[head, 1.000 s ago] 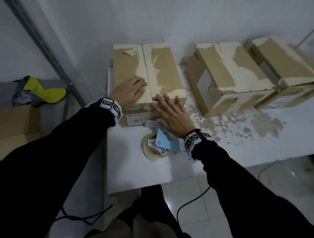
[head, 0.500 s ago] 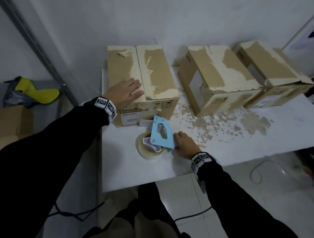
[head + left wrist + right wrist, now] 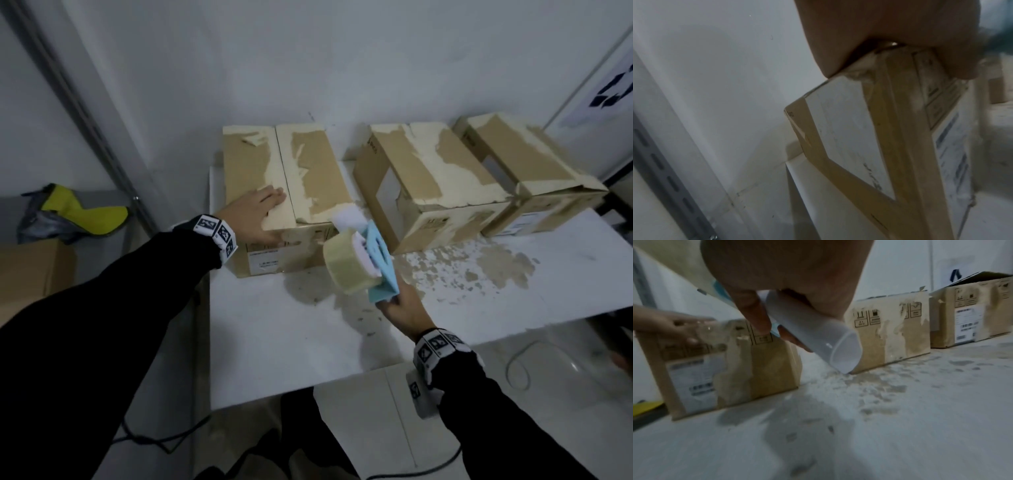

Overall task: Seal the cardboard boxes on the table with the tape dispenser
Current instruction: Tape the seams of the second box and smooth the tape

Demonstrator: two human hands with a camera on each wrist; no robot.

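Three worn cardboard boxes stand in a row on the white table (image 3: 281,346). My left hand (image 3: 263,214) lies flat on the near left flap of the left box (image 3: 308,178), beside its centre seam; in the left wrist view the palm (image 3: 869,30) presses the left box's top corner (image 3: 898,113). My right hand (image 3: 402,308) grips the handle of the blue tape dispenser (image 3: 376,260) and holds it in the air in front of that box, its clear tape roll (image 3: 346,262) facing left. In the right wrist view my fingers (image 3: 756,311) curl round the white handle (image 3: 818,337).
The middle box (image 3: 428,181) and the right box (image 3: 527,164) stand to the right, the right one with a loose flap. Torn paper scraps (image 3: 479,267) litter the table in front of them. A wall runs behind. A brown carton (image 3: 30,270) and a yellow-grey bag (image 3: 78,212) lie at the left.
My right hand left the box top, took hold of the tape dispenser lying on the table and lifted it up in front of the left box. The left hand stayed on the flap.
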